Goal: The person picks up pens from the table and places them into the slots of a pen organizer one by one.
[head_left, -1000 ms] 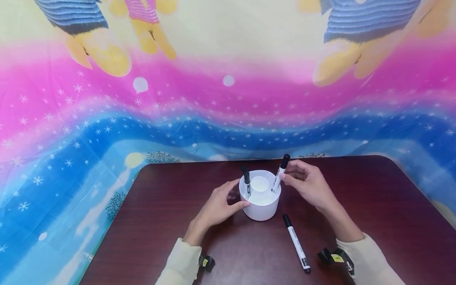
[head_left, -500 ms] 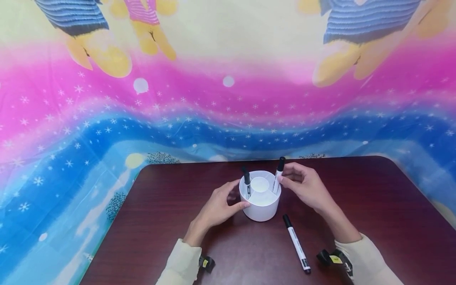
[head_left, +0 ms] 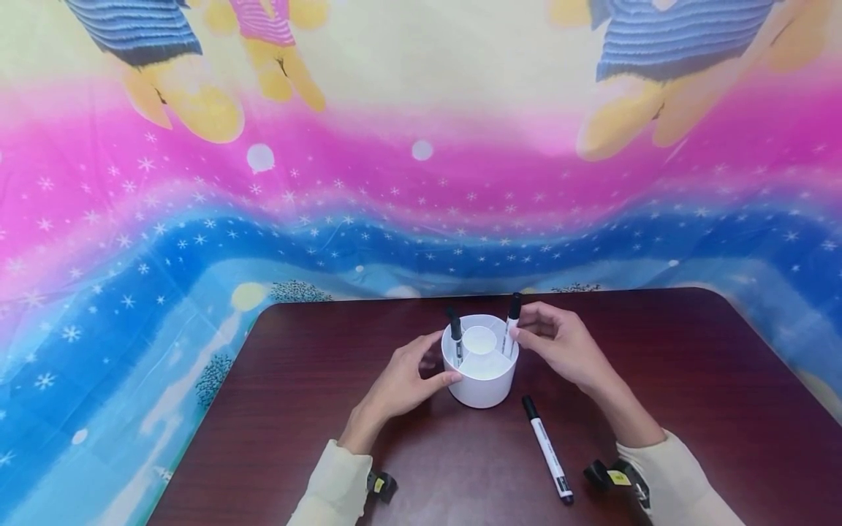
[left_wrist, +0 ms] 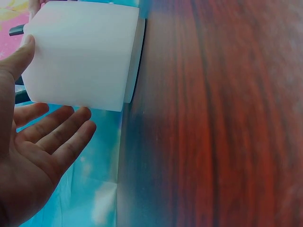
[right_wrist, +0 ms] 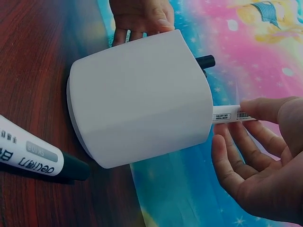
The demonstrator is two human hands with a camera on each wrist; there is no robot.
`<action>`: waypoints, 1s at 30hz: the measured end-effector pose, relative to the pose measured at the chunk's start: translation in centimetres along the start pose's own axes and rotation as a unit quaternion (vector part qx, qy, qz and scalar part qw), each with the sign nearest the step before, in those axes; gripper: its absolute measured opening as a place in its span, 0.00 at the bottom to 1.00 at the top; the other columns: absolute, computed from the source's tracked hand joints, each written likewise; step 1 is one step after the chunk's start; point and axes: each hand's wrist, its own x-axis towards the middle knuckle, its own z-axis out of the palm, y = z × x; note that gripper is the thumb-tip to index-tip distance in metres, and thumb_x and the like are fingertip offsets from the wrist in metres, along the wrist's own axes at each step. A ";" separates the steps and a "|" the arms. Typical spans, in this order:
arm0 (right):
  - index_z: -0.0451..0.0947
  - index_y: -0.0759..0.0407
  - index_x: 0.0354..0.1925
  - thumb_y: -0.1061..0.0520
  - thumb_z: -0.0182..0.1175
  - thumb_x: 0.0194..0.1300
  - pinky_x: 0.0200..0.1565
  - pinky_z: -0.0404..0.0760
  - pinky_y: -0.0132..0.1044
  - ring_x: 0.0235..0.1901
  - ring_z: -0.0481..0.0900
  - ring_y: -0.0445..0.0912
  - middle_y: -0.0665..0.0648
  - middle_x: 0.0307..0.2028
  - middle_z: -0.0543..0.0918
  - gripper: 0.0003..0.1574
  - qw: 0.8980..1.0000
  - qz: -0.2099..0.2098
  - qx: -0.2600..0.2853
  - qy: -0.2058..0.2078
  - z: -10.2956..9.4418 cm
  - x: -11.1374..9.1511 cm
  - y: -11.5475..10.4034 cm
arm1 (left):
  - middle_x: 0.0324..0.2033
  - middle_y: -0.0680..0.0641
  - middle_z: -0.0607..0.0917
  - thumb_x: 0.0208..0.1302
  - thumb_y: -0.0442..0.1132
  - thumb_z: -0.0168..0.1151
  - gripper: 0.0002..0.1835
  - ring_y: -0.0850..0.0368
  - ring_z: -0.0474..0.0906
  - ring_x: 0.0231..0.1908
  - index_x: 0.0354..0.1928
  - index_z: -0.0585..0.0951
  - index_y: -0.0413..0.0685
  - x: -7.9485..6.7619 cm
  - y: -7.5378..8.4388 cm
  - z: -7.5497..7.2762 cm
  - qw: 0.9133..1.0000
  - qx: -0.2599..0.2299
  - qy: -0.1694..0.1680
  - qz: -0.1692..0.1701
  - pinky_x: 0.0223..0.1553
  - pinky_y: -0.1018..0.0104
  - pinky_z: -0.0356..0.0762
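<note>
A round white divided desk organizer stands on the table with a small round cup in its middle. My left hand holds its left side, thumb on the front near the rim and fingers around the side; in the left wrist view the fingers are fairly straight. A black-capped marker leans in the left compartment. With thumb and fingers my right hand pinches a second marker, white with a black cap, its lower part inside the right compartment. Its barrel shows a barcode in the right wrist view.
A third white marker with black ends lies on the dark red-brown table, in front and to the right of the organizer. A colourful printed cloth hangs behind the table's far edge.
My right hand has moved slightly left and down, and the marker in it has sunk a little deeper and stands more upright. The left hand and the organizer have stayed put.
</note>
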 end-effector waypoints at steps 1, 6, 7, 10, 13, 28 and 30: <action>0.80 0.64 0.62 0.55 0.69 0.75 0.49 0.87 0.28 0.52 0.88 0.53 0.66 0.54 0.87 0.23 1.000 0.000 -0.005 -0.003 0.0 0.0 0.0 | 0.65 0.48 0.84 0.67 0.55 0.77 0.43 0.52 0.90 0.55 0.79 0.71 0.56 0.0 0.0 0.0 1.000 0.001 0.000 -0.001 0.60 0.58 0.88; 0.81 0.60 0.64 0.53 0.69 0.76 0.51 0.86 0.28 0.55 0.88 0.56 0.64 0.57 0.88 0.23 1.000 -0.003 -0.014 -0.013 -0.3 0.1 0.2 | 0.67 0.49 0.83 0.67 0.56 0.77 0.43 0.55 0.89 0.55 0.80 0.71 0.57 0.0 0.1 0.0 1.000 0.004 0.000 -0.004 0.60 0.60 0.87; 0.81 0.59 0.64 0.54 0.69 0.76 0.51 0.86 0.28 0.55 0.88 0.54 0.64 0.57 0.88 0.23 1.000 -0.006 -0.010 -0.013 -0.4 0.2 0.2 | 0.67 0.49 0.83 0.67 0.56 0.77 0.43 0.55 0.89 0.55 0.79 0.71 0.57 0.0 0.1 0.0 1.000 0.003 0.000 -0.003 0.60 0.60 0.87; 0.81 0.60 0.64 0.54 0.68 0.76 0.51 0.87 0.27 0.52 0.89 0.48 0.66 0.57 0.88 0.23 1.000 -0.009 0.004 -0.008 -0.7 0.2 0.2 | 0.67 0.48 0.83 0.67 0.56 0.77 0.43 0.54 0.89 0.55 0.79 0.71 0.56 -0.1 0.1 0.0 1.000 -0.001 0.001 -0.002 0.60 0.59 0.87; 0.81 0.62 0.63 0.54 0.67 0.77 0.50 0.87 0.28 0.48 0.89 0.40 0.68 0.56 0.87 0.23 1.000 -0.015 0.010 -0.002 -1.1 0.1 0.0 | 0.68 0.48 0.83 0.67 0.56 0.77 0.43 0.53 0.89 0.55 0.79 0.71 0.56 0.0 0.0 0.0 1.000 0.000 0.002 -0.001 0.60 0.58 0.88; 0.81 0.62 0.64 0.52 0.67 0.77 0.51 0.87 0.27 0.46 0.89 0.35 0.67 0.55 0.87 0.24 1.000 -0.016 0.008 0.011 -2.0 -0.2 -0.7 | 0.68 0.48 0.82 0.66 0.55 0.77 0.43 0.52 0.89 0.55 0.80 0.71 0.56 0.0 -0.1 0.1 1.000 0.007 0.003 0.004 0.60 0.58 0.88; 0.81 0.62 0.64 0.52 0.67 0.77 0.51 0.87 0.27 0.46 0.89 0.35 0.67 0.55 0.88 0.25 1.000 -0.016 0.008 0.011 -2.1 -0.2 -0.7 | 0.67 0.48 0.84 0.66 0.55 0.78 0.42 0.52 0.89 0.55 0.78 0.72 0.54 0.0 -0.1 -0.1 1.000 0.008 0.003 0.002 0.60 0.58 0.88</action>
